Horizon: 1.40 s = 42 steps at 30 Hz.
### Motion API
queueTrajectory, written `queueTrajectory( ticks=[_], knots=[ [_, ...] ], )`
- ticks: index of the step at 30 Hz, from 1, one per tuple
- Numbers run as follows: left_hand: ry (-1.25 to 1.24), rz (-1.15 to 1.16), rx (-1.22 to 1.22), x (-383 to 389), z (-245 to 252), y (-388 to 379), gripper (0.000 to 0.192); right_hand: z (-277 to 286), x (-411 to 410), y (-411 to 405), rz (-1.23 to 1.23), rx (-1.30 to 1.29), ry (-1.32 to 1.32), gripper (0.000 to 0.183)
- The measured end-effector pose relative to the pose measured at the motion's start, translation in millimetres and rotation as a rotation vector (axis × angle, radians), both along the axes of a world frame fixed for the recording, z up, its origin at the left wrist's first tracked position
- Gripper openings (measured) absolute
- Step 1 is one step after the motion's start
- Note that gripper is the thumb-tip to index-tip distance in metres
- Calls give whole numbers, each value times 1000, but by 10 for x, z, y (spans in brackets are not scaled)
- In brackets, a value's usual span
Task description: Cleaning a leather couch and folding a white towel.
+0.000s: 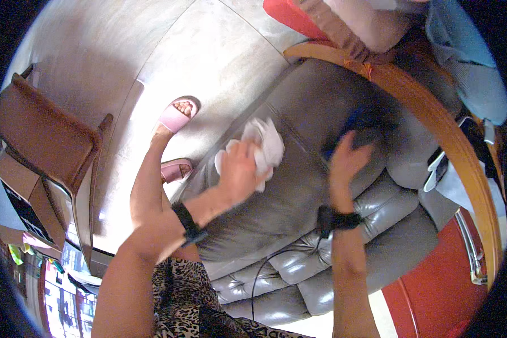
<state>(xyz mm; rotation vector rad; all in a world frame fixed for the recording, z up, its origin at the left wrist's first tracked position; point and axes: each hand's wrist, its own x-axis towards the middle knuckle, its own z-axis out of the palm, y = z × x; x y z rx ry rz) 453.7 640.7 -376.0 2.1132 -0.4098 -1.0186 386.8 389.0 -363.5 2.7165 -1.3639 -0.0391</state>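
A crumpled white cloth [271,141] is bunched under and around my left hand [238,169], which presses over the seat of a dark grey leather sofa [291,198]. Motion blurs the cloth and the fingers. My right hand [350,162] is farther right over the same sofa, its thumb and fingers spread, nothing seen in its grasp. Beside those fingers lies a blurred dark blue item [359,120]; its kind cannot be made out. Each wrist wears a black band, and a thin black cable [255,274] runs from the right one.
A curved wooden armrest [431,110] borders the sofa's right side, with a light blue garment [464,50] beyond it. A red case [435,274] stands behind the sofa at lower right. At left are a brown chair [46,131] and a cardboard box [29,190]. Pink slippers [175,118] are on my feet.
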Motion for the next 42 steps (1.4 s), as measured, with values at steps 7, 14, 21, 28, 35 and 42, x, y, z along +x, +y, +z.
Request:
queueTrajectory(
  ticks=[7, 14, 21, 28, 35, 42],
  knots=[
    [-404, -227, 40, -477, 165, 296, 45, -126, 1245, 465, 855, 188, 691, 28],
    [-420, -216, -54, -510, 148, 292, 42, -1232, 1533, 1192, 682, 650, 969, 25],
    [-233, -464, -40, -745, 67, 441, 45, -1311, 1134, 1775, 1029, 968, 1190, 23],
    [-456, -276, -140, -576, 30, 404, 39, -1022, 1762, 554, 740, 116, 887, 24],
    [-360, -571, -77, -495, 174, 610, 38, -354, 846, 1569, 755, 597, 809, 17],
    [39, -870, 215, 84, 590, 1424, 35, 1136, 93, 1678, 555, 977, 886, 26]
  ],
)
